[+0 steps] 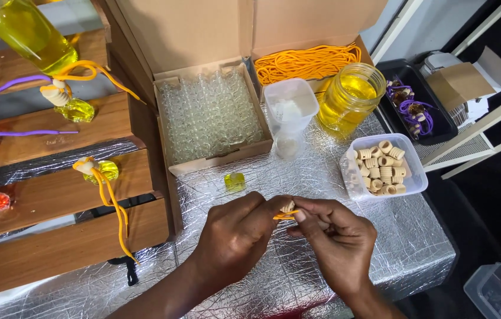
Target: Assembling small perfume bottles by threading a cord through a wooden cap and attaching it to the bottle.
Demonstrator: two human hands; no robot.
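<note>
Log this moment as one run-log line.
left hand: pinches cap | right hand: holds orange cord at cap | filled bottle: on foil, untouched

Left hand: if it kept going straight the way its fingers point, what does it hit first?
The right hand. The left hand points right, fingertips meeting it at the wooden cap and orange cord.
</note>
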